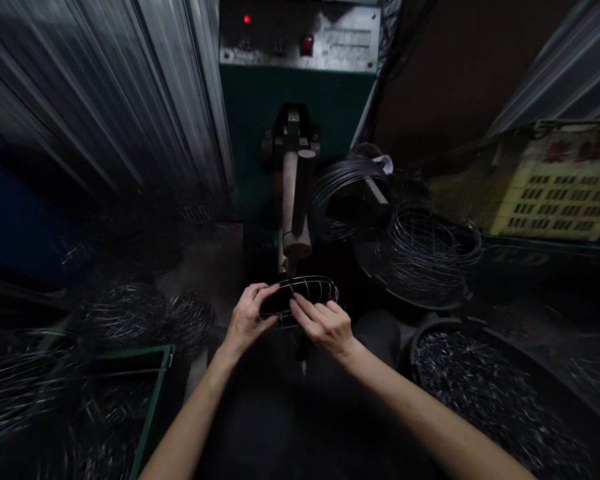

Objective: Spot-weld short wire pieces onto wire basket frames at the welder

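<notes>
A round wire basket frame (321, 291) is held just below the electrode tip (291, 267) of a spot welder. My left hand (250, 315) grips its left side, fingers on the upper rim and thumb on the lower. My right hand (325, 325) is closed at the near side of the frame, thumb and fingertips pinched together. A thin piece of wire shows at those fingertips; whether it is loose or part of the frame is hard to make out. Above the hands, the welder's thick cylindrical arm (296, 207) points down toward me.
The green machine body (255, 100) carries a panel (300, 40) with a lit red lamp. Wire coils (350, 177) and wire rings (430, 247) lie right, beside a yellow crate (555, 193). A black tub (467, 323) holds short metal pieces. A green crate (153, 400) stands lower left.
</notes>
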Tool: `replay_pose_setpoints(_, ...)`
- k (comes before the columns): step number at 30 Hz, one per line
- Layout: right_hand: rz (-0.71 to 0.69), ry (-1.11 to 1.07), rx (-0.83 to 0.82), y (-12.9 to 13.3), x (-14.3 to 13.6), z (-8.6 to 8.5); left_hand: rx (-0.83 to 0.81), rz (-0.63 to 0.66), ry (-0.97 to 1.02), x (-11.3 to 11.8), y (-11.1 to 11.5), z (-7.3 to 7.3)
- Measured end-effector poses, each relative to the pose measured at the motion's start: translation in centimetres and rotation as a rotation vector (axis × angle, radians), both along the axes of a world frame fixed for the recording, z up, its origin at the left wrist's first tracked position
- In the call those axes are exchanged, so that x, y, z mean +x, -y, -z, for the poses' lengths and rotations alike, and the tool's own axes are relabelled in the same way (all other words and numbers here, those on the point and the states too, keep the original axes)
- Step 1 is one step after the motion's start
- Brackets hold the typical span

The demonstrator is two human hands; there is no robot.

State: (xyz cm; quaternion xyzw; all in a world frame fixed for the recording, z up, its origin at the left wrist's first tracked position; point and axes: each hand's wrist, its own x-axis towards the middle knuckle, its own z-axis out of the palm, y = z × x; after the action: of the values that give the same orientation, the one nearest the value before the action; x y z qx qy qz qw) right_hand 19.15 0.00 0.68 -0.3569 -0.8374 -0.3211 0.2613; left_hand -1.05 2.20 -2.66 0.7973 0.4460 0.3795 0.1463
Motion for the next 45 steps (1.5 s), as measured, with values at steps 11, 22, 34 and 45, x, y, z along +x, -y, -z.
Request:
replay_pose_setpoints(11, -0.028, 0.021, 0.034, 0.1, 1.0, 0.3, -0.012, -0.030, 0.036, 0.8, 0.8, -0.1)
replay_pose_setpoints(22, -0.024, 0.025, 0.043, 0.0, 0.6, 0.2, 0.023, 0.012, -0.008, 0.3, 0.1, 0.0)
replay_pose_setpoints(34, 0.005, 0.017, 0.016, 0.4, 0.8, 0.6, 0.016, -0.005, 0.031, 0.6, 0.6, -0.1)
replay_pose_setpoints(45, 0.029, -0.058, 0.049, 0.1, 0.5, -0.1, -0.029, -0.020, 0.061, 1.2, 0.2, -1.0)
